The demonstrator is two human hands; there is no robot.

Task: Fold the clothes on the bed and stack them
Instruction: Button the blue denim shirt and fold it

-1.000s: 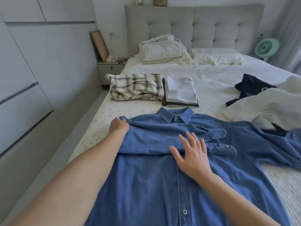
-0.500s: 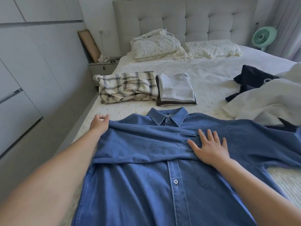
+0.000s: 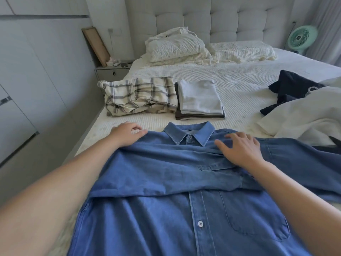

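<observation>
The blue denim shirt [image 3: 184, 209] lies face up on the bed [image 3: 239, 89], buttoned, collar pointing toward the headboard, and it is the landmark for everything else. One sleeve is folded across the chest of the shirt, its cuff ending just under the right hand [image 3: 241, 150]. That hand lies flat with fingers spread, pressing the fabric beside the collar. The left hand [image 3: 127, 133] sits at the shirt's opposite shoulder with its fingers curled onto the edge of the cloth; whether it actually pinches the fabric, I cannot tell.

Beyond the shirt's collar sits a folded stack [image 3: 200, 100], a pale grey piece on top of dark ones. Touching the stack, on the side of the left hand, is a loosely folded plaid garment [image 3: 140, 97]. Off the shirt's far sleeve, on the right hand's side, unfolded clothes wait: a white garment [image 3: 304, 115] and a dark navy one [image 3: 293, 87] behind it.
</observation>
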